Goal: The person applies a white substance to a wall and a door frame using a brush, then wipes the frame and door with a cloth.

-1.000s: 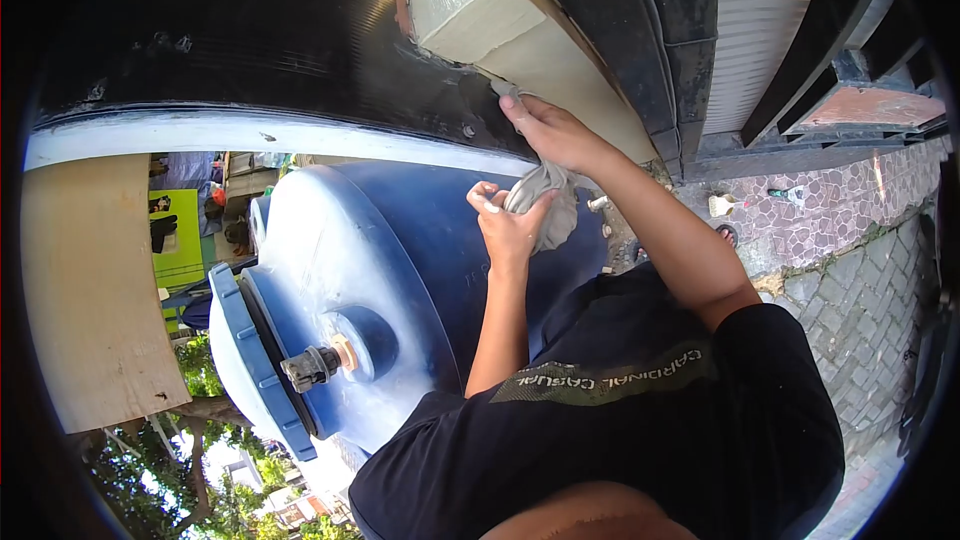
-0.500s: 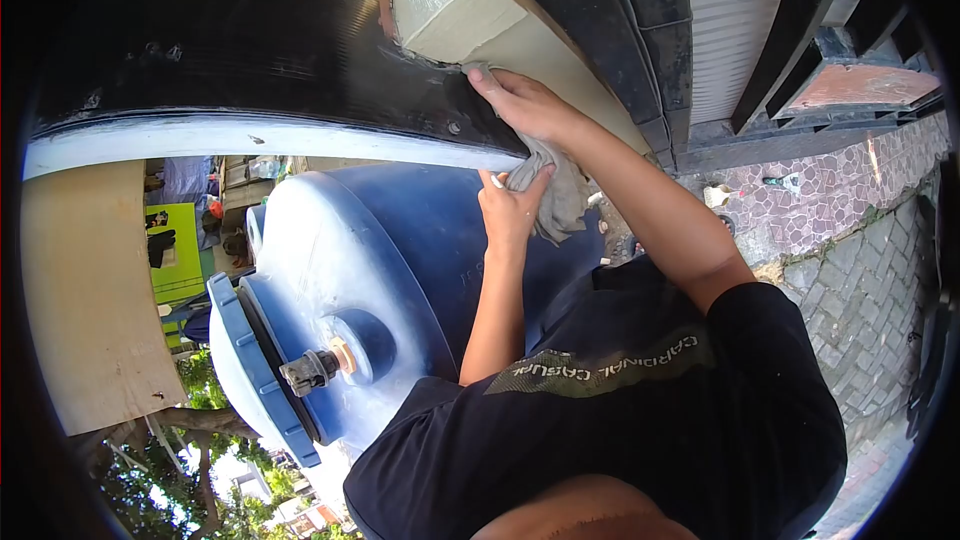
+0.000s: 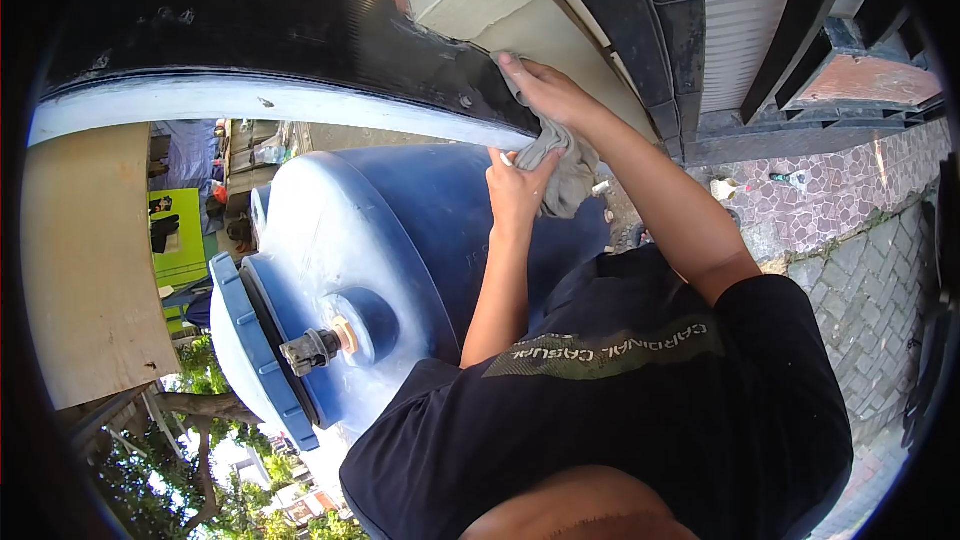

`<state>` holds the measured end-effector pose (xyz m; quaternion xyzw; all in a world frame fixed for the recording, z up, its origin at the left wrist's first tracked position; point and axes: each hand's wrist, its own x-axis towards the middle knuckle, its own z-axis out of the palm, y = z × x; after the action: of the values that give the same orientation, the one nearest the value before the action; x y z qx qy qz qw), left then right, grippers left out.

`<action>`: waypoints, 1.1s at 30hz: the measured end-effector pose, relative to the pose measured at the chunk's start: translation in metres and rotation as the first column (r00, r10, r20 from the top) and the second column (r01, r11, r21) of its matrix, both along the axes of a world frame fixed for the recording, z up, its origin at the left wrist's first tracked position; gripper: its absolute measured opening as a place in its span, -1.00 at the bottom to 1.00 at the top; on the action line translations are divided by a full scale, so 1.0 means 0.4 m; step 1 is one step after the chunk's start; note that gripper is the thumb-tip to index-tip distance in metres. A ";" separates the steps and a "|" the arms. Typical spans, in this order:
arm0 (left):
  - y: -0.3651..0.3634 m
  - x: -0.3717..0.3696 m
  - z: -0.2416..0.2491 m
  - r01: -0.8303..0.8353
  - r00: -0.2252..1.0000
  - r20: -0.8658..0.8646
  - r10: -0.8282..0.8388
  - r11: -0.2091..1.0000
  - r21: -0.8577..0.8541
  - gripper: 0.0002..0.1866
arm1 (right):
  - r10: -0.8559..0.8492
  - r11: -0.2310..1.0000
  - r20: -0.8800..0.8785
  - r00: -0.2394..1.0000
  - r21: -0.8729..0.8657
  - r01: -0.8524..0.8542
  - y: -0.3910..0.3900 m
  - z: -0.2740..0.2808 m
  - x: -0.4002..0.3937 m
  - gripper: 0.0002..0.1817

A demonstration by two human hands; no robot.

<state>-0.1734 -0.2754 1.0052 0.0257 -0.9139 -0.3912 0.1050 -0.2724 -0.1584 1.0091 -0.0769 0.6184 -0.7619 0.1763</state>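
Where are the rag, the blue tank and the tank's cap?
rag point(image 3: 565, 172), head view, on the bunched cloth between the two hands.
blue tank point(image 3: 390, 230), head view, on its curved side wall.
cap point(image 3: 308, 350), head view, on the grey fitting at the tank's end.

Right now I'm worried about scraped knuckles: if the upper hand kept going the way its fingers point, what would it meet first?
Probably the black panel: the right hand presses the grey cloth at its edge, though depth is unclear.

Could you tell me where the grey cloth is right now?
In the head view, the crumpled grey cloth sits upper centre, gripped between both hands against the black curved panel, above the blue plastic drum.
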 end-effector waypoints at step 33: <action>0.000 -0.016 0.008 0.006 0.998 0.067 -0.010 0.998 0.055 -0.33 | -0.079 0.997 -0.214 0.974 -0.034 0.073 0.006 0.124 0.027 -0.21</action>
<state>-0.1800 -0.2753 1.0085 0.0381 -0.9060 -0.4153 0.0720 -0.2617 -0.1562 1.0586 -0.1374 0.6266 -0.7631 0.0780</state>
